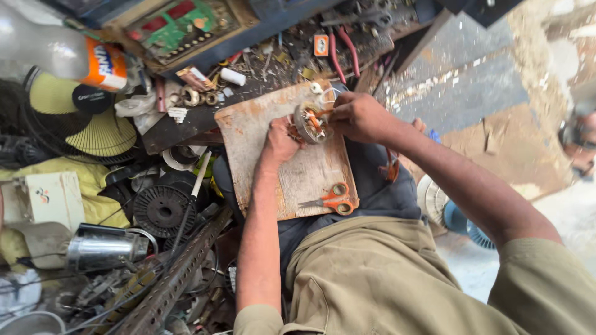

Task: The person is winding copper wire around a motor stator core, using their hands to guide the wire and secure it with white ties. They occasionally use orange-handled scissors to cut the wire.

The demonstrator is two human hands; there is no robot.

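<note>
my left hand (280, 139) grips the motor stator (311, 122) near the wooden board's (261, 130) top edge; my right hand (354, 116) has fingers pinching its winding wire. orange-handled scissors (333, 198) lie at the bottom corner.

We have bare room on the wooden board (310, 177) between our hands and the orange scissors (335, 198). To the left, the black spool (162, 209), metal bar (177, 276) and yellow fan (93, 127) block us.

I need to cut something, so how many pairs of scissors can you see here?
1. The scissors, with orange handles, lie on the board's near right corner, below both hands. More could be hidden in the clutter of parts to the left.
</note>
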